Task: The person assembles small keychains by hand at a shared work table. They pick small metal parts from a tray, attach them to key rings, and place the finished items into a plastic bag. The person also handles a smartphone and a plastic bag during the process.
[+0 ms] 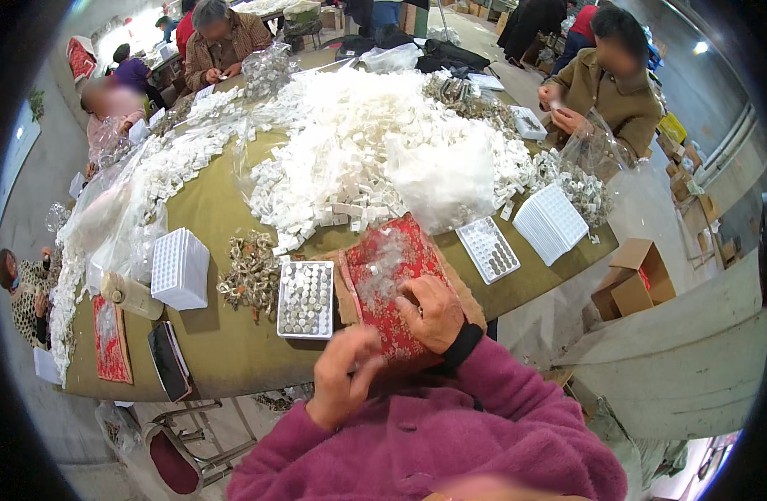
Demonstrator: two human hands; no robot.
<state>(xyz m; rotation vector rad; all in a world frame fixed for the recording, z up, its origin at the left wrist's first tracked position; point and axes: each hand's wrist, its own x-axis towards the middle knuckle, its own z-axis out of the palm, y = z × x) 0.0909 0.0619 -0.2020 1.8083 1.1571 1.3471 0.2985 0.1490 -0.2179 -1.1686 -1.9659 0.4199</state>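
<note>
My right hand [433,314] rests over a red patterned cloth pad [389,271], with its fingers bent and the fingertips turned down. Anything it pinches is hidden. My left hand [343,376] hovers at the pad's lower left corner. Its fingers are curled but blurred, so I cannot tell whether it holds something. Just left of the pad lies a white tray [306,336] filled with rows of small round pieces. Beside that tray is a pile of small brownish metal pieces [248,275]. Brown cardboard [467,311] shows under the pad.
A large heap of small white pieces [341,142] covers the table's middle. Stacked white trays stand left [180,269] and right [552,224]; a partly filled tray [488,250] lies at right. A bottle [131,296] and black case [169,361] lie left. Other people sit around the table.
</note>
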